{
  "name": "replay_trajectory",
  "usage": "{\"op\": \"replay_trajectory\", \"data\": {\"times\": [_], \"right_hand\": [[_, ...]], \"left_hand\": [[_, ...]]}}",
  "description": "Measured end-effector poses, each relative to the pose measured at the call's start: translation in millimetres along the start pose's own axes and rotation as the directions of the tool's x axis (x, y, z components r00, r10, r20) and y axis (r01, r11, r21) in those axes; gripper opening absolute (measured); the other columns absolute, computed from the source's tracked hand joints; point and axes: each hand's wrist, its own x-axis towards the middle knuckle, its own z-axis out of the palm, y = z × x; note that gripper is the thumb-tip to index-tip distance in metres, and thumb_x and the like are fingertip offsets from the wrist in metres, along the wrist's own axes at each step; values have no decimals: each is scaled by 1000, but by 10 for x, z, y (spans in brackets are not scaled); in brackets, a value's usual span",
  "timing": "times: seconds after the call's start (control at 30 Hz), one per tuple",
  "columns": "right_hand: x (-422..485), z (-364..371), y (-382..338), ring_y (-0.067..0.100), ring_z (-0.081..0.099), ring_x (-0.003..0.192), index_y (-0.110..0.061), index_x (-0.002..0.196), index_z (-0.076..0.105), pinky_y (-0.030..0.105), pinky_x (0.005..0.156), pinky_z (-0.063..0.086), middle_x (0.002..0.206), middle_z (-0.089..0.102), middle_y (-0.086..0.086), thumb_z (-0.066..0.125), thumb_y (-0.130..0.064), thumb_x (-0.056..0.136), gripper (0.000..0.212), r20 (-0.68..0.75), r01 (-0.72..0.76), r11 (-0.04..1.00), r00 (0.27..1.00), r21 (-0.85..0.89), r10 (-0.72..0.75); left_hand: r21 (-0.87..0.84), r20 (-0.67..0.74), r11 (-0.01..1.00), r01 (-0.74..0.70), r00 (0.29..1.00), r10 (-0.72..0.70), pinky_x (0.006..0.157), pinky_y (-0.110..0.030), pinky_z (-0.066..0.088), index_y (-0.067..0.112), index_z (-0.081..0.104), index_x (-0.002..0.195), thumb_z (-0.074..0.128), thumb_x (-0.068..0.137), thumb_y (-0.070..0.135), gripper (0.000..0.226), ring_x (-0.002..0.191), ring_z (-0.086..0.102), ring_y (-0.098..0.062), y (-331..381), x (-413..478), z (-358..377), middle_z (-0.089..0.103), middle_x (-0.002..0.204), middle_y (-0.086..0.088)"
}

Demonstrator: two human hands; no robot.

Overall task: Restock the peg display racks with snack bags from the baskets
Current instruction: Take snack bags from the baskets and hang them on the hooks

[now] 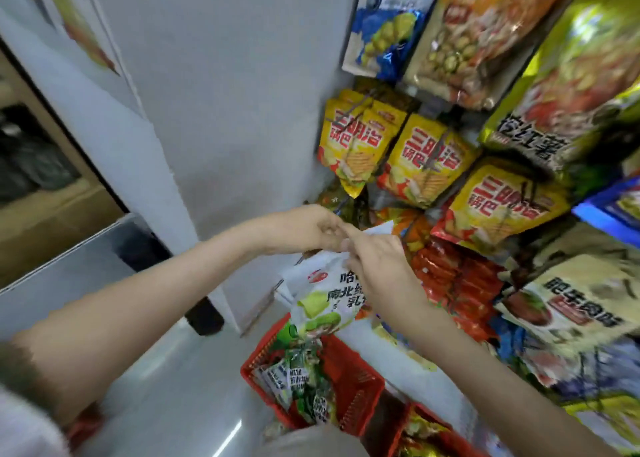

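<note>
Left hand: The left hand [304, 230] was at the top edge of the snack bag [320, 301], with its fingers curled and pinching that edge.
Right hand: The right hand [379, 273] gripped the same top edge from the other side, and its fingertips were touching those of the left hand.
Snack bag: It was white and green and hung down from both hands, just in front of the rack [434, 105] and above the red basket [360, 384].
Peg: I could not tell which peg was the target, because the hands hid it and the picture was blurred there.
Basket: It stood on the floor below the hands and held more green bags. A second basket [436, 422] stood beside it.
Rack around: Yellow bags [426, 162] hung above the hands and red packets [457, 283] hung to the right of them.
Step in hand: In my judgement, this was the hanging of one bag on a peg. The bag was out of the basket but not yet seen on a peg.
Next move: The hole in the top edge would need to be lined up with the tip of a peg and pushed on, and only then should the fingers let go.
</note>
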Motion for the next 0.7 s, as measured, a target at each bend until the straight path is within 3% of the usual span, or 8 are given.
{"op": "replay_trajectory", "data": {"times": [0.07,0.13,0.2,0.27,0.37,0.5,0.6,0.7], "right_hand": [[-6,-203,-14,17,41,79,-6,125,53,29,74,28,80,63,6,53,-8,86,39,-107,10,998,994,-56,-16],[-18,-415,-2,21,48,79,-2,114,60,32,73,29,82,65,8,48,-7,85,32,-189,5,998,982,-65,-18],[-11,-605,30,30,57,73,-2,100,63,34,74,31,78,63,8,45,-12,83,26,-239,2,996,971,-92,-24],[17,-741,72,32,56,72,-6,89,61,38,77,35,74,59,7,57,-14,81,12,-270,-18,991,963,-133,-19],[44,-891,127,27,45,81,-9,81,59,36,73,27,79,53,6,68,-18,77,14,-307,-26,970,950,-240,-50],[128,-1104,164,19,38,85,-11,80,63,34,79,23,82,55,5,62,-24,82,14,-366,-6,957,925,-291,-105],[261,-1278,188,20,48,77,-14,78,60,32,79,22,72,58,-2,55,-26,88,16,-375,-1,965,922,-263,-101],[435,-1468,172,22,52,74,-15,84,62,32,78,20,73,60,-5,55,-20,89,9,-375,16,975,922,-220,-100]], "left_hand": [[34,-19,999,-1,1000,2,73,-36,42,16,69,91,59,79,53,40,78,51,-15,249,-54,25,66,87,-18],[44,-29,999,12,1000,-11,78,-35,46,12,68,100,59,69,65,62,84,59,-14,495,-113,64,70,100,-13],[99,-34,995,21,999,-18,69,-25,43,10,63,99,72,72,53,52,77,59,-14,684,-121,93,68,87,-6],[287,-84,958,13,996,12,56,-19,33,11,57,94,73,83,28,26,64,47,-11,851,-122,133,56,73,-1],[541,-190,841,23,977,96,56,-23,28,12,57,103,64,89,13,16,75,49,-15,1072,-146,181,61,82,-3],[617,-313,783,74,937,158,62,-23,32,14,57,99,60,92,19,9,84,55,-16,1319,-168,109,69,97,-8],[778,-403,600,187,881,249,67,-29,37,17,60,107,53,95,35,22,99,59,-27,1462,-189,-39,66,102,-7],[852,-394,482,203,855,337,63,-31,34,19,60,107,48,98,33,20,98,60,-28,1597,-190,-205,67,102,-5]]}}
